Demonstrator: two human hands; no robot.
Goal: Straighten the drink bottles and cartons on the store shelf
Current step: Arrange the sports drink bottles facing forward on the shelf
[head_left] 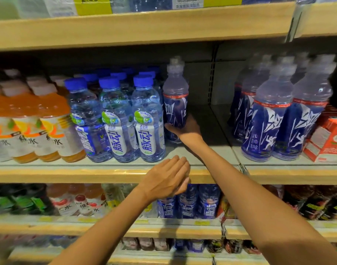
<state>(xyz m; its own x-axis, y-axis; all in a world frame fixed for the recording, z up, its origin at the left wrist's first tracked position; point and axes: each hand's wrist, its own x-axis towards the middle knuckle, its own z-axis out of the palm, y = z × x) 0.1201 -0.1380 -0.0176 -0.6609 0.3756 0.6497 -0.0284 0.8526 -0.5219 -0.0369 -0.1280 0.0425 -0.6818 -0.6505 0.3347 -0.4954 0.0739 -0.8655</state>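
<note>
Dark bottle [175,96], one, in right hand [185,130] beside three front blue-capped bottles [117,119].

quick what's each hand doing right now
Left hand: open, holding nothing, in front of the shelf edge.
Right hand: grips the lone blue-label bottle low on its body.

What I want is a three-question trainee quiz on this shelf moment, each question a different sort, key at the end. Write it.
1. True or false: the right hand grips the lone dark-blue-labelled bottle set back on the middle shelf.
2. The left hand is: A) gripping a cap; B) open, holding nothing; C) pinching a price tag.
3. Fill in: the red cartons stand at the middle shelf's far ____ end.
Key: 1 true; 2 B; 3 right.
</note>
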